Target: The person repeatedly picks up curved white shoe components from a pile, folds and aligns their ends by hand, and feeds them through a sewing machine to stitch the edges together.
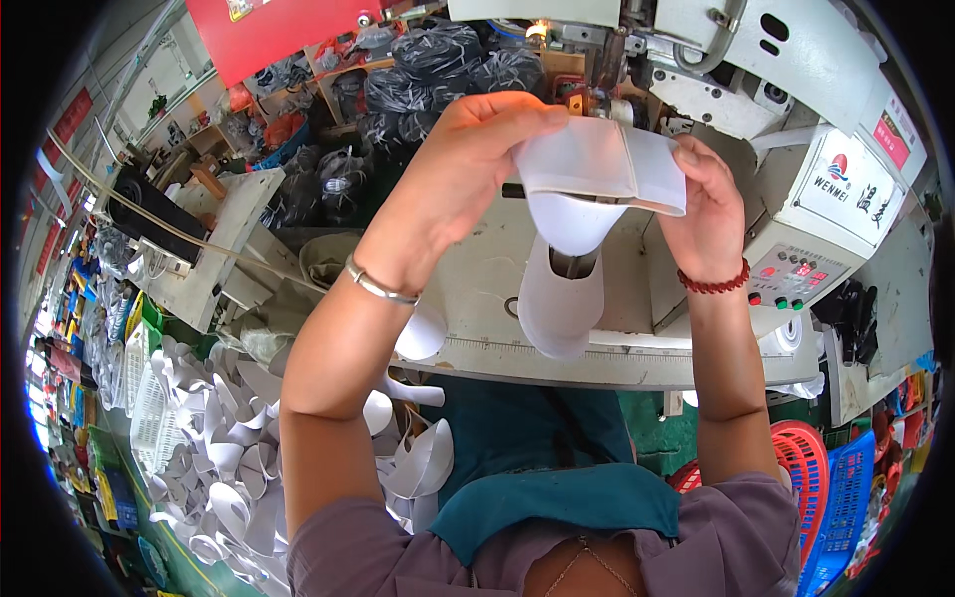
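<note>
My left hand (460, 164) pinches the left edge of a white shoe upper (579, 161), a curved sheet with a vertical seam, just below the head of a sewing machine (602, 75). The right edge of the same piece is gripped by my right hand (708, 204), with the thumb and fingers closed round it. Under the upper hangs a white rounded toe-shaped part (577, 221); whether it joins the held piece I cannot tell. Lower down, another white rounded piece (560, 313) lies at the front of the machine table (477, 343).
A big pile of white cut pieces (234, 458) lies at the left. The machine's control box (806, 259) stands right of my right hand. Red (801, 458) and blue baskets (841, 507) are at the lower right. Black plastic bags (428, 75) fill the shelf behind.
</note>
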Motion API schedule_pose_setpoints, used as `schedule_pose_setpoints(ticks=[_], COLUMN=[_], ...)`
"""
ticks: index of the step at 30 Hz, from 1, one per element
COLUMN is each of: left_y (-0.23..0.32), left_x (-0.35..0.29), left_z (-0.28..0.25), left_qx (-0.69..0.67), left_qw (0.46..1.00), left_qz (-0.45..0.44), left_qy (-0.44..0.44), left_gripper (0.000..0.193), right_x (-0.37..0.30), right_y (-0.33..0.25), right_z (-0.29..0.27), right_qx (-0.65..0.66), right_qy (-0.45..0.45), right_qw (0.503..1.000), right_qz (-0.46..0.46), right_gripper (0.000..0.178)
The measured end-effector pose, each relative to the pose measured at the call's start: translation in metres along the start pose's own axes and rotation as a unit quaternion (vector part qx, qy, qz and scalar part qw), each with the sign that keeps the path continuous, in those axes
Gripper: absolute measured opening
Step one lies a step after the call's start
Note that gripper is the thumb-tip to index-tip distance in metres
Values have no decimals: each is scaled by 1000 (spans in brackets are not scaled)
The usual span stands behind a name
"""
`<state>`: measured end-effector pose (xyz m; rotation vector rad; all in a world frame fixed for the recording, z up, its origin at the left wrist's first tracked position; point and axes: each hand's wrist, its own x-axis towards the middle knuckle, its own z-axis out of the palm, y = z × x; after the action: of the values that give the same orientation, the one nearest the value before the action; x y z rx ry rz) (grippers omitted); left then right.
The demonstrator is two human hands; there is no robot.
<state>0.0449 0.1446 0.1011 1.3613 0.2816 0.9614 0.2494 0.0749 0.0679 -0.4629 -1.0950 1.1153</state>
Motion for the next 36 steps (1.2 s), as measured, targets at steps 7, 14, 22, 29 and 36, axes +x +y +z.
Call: schedule_pose_setpoints(ticks=[7, 14, 22, 29, 36], left_y=[-7, -11, -20, -28, -28], left_x=[22, 26, 34, 40, 39], left_z=[-12, -10, -14, -20, -22], left_qx=[-9, -24, -62, -124, -112], left_qw=[1000, 999, 996, 990, 992], left_qz=[9, -7, -22, -38, -36], left_qy=[8, 40, 65, 62, 48], left_gripper=[10, 11, 13, 18, 19], right_x=[24, 26, 31, 34, 33], right_y=[8, 11, 11, 14, 12], right_z=[-6, -7, -8, -7, -5], right_qx=[-49, -26, 15, 35, 18], right_qy=[72, 94, 105, 132, 122], right_qw=[996, 995, 994, 989, 990], right_qz=[-32, -18, 12, 61, 69], right_gripper=[8, 9, 11, 15, 15])
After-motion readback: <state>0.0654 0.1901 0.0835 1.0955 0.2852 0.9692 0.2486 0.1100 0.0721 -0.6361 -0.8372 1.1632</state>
